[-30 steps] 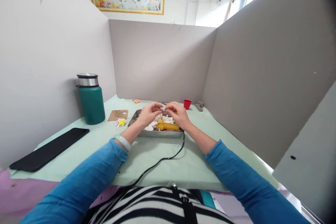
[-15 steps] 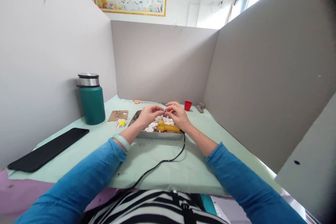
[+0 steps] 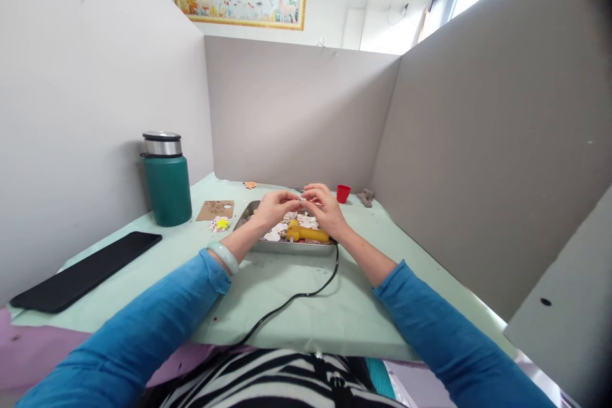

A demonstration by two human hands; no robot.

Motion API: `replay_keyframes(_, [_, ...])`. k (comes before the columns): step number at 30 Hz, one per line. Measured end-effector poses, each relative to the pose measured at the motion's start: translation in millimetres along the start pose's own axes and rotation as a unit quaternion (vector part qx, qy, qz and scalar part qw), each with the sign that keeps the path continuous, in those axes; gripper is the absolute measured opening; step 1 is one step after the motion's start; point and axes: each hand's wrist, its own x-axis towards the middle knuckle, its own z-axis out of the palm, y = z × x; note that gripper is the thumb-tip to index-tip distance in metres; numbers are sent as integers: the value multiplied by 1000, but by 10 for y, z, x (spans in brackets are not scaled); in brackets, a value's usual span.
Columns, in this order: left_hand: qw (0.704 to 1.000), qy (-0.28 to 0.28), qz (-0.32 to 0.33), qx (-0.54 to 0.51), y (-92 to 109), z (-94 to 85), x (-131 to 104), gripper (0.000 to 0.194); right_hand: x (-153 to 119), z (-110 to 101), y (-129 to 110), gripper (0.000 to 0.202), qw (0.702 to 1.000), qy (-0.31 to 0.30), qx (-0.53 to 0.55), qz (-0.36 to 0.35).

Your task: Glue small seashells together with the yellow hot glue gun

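My left hand (image 3: 277,209) and my right hand (image 3: 326,209) meet above a metal tray (image 3: 291,247). The fingertips of both are pinched together around something small and whitish that is too tiny to name. Below them the tray holds pale, flat pieces (image 3: 275,233) and a yellow glue gun (image 3: 308,233), which lies near the front rim beneath my right hand. From the gun a black cord (image 3: 306,294) runs down across the green cloth to the table's front edge.
A green bottle (image 3: 167,188) and a black flat object (image 3: 86,271) stand and lie at the left. Near the tray are a brown card (image 3: 215,210) and a yellow flower piece (image 3: 220,224). A red cup (image 3: 343,194) and a grey item (image 3: 366,197) sit behind right. Grey partitions enclose the table.
My fingertips have shifted slightly, and the right fingers are a little more raised and spread. The small whitish thing between the hands shows a bit more. The view has moved slightly.
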Motion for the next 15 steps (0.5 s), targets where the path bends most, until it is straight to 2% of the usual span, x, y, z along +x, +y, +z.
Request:
replay_keyframes(3, [998,-13,-12,-56,-18,28,4,26,12,14,-23,17,1000,-11,8,7])
replay_keyframes(5, [997,-16,-17,-75,-41,45,0,31,14,24,-25,19,999,-13,15,36])
replay_keyframes(10, [997,-36,-35,-60,-83,59,-22,36,6,-18,19,23,991,9,54,120])
replay_keyframes(15, [994,-72,-38,-75,-51,57,-33,35,-17,-127,-3,23,983,-31,99,154])
